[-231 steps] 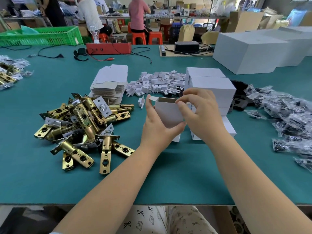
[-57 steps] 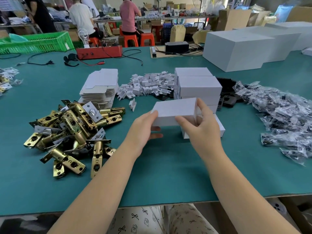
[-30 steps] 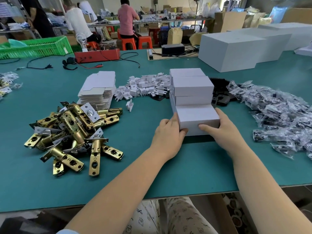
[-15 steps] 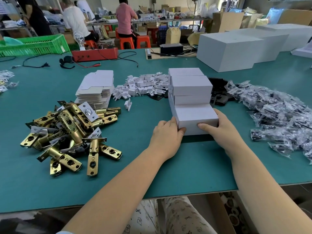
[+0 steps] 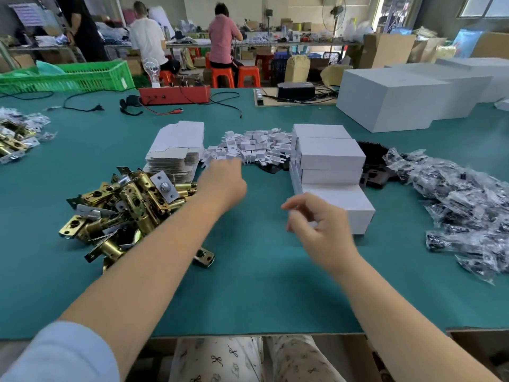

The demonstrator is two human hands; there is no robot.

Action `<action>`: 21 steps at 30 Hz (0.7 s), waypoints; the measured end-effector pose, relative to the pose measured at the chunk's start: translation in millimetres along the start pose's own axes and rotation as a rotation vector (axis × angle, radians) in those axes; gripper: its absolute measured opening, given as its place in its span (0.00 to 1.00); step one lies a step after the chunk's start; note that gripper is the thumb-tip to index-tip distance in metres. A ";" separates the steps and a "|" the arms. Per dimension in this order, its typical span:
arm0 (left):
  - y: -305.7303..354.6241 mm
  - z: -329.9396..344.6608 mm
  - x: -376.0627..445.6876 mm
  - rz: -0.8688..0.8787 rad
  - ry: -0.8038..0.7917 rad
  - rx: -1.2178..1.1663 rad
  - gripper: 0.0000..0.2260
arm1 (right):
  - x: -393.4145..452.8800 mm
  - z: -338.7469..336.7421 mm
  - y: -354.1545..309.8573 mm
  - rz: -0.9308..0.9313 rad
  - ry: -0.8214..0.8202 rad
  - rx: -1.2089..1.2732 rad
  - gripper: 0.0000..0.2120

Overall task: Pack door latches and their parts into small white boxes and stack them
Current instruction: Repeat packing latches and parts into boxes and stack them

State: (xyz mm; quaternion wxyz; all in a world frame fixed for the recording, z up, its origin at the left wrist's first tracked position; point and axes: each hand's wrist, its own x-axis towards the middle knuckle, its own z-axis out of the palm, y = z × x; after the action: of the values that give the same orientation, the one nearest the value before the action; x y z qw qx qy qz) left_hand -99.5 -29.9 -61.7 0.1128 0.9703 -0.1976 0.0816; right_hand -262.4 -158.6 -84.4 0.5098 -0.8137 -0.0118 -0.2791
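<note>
Both hands have let go of the front white box since half a second ago. Now the left hand reaches out past the latches toward the small white card pieces; its fingers point away and look blurry, so I cannot tell if it holds anything. Over the green table top, the right hand hangs in the air just beside the stack, with its fingers loosely bent and nothing in them.

That front box sits on the stack of small white boxes, which are smooth card with sharp, square corners and go up like steps. Left of the hands is a heap of shiny gold metal door latches. They are long, with round holes and flat plates. Behind them lies a neat pile of flat, unfolded card boxes, grey-white. On the right is a big heap of crinkly clear plastic bags with dark parts inside. Some black plastic pieces lie just behind the stack.

Farther back are large plain white cartons, a red box with wires and a green plastic crate with a mesh wall. No writing can be read.
</note>
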 end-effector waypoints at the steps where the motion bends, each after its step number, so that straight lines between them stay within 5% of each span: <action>1: -7.6 -6.1 10.3 -0.039 0.037 0.077 0.16 | 0.2 10.8 -0.9 0.015 -0.060 -0.025 0.11; 8: -57.1 -17.2 55.7 -0.347 -0.041 0.301 0.18 | -7.9 46.3 14.9 0.015 -0.333 -0.304 0.07; 16: -55.2 -22.1 57.5 -0.218 0.026 0.411 0.10 | -5.6 41.8 20.9 0.112 -0.301 -0.219 0.07; 21: -42.0 -46.6 36.8 -0.105 0.279 0.395 0.08 | -6.0 37.8 23.3 0.148 -0.265 -0.144 0.14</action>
State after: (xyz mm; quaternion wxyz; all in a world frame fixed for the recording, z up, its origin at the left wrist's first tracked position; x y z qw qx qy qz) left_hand -54.5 6.0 -17.2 -0.0487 0.9618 -0.1097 0.2459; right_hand -243.7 -136.6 -118.7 0.4633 -0.8765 0.0012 -0.1312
